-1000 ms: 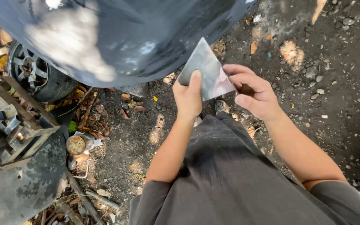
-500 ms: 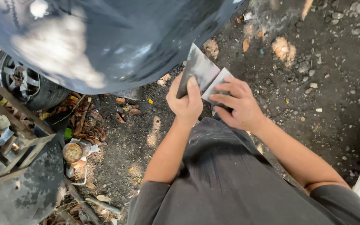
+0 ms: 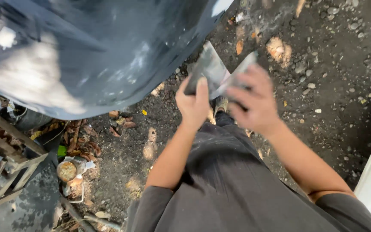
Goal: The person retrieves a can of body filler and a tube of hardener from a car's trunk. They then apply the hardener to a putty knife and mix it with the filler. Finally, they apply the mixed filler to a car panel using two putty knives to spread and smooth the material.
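- Folded grey sheet (image 3: 213,68), maybe sandpaper or thin metal, is up in front of our chest, above the dark gravel ground (image 3: 336,86).
- Our left hand (image 3: 193,102) grips the sheet's lower left edge: thumb lies flat on its near face, the other fingers wrap behind, out of sight.
- Our right hand (image 3: 254,101) is blurred; its fingers are curled over the sheet's right flap, which bends up toward the right, and seem to pinch it, though we cannot tell how tightly.
- The sheet sticks out beyond both sets of fingers, its upper corner pointing away from us.
- A big dark car body panel (image 3: 91,51) hangs just to the left of the sheet, apart from it.
- Lower left, a small round tin (image 3: 67,170) sits among dry leaves, beside a wooden frame (image 3: 9,146).
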